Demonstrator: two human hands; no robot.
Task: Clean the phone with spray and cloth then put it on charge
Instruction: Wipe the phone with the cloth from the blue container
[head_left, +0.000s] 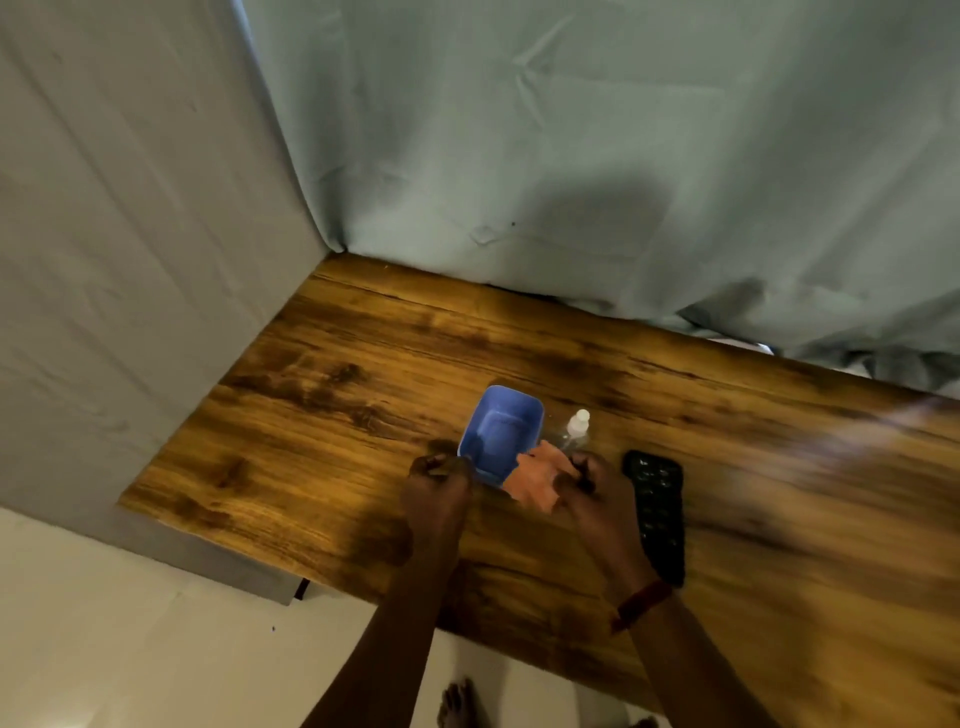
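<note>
1. Just right of the right hand (587, 488): phone (658, 514), flat on the table (322, 415), long axis running away from the body.
2. Right hand clutching the orange cloth (540, 480); left hand (439, 480) gripping the blue tub (501, 431).
3. Nearer to the phone: right.

Two bare forearms reach in from the lower edge of the head view, with no sleeves showing anywhere along their visible length. The left hand (439, 480) carries no ring, watch or band that can be made out. The right hand (592, 491) has a narrow red band, thread-like or cloth-like (641, 603), wrapped around its wrist; the band's material is too blurred to tell for certain. No gloves cover either of the hands. At the bottom edge, between the forearms, the toes of a bare foot (457, 704) show, and the tip of a second bare foot (644, 722) just shows to its right, both without shoes or socks.
</note>
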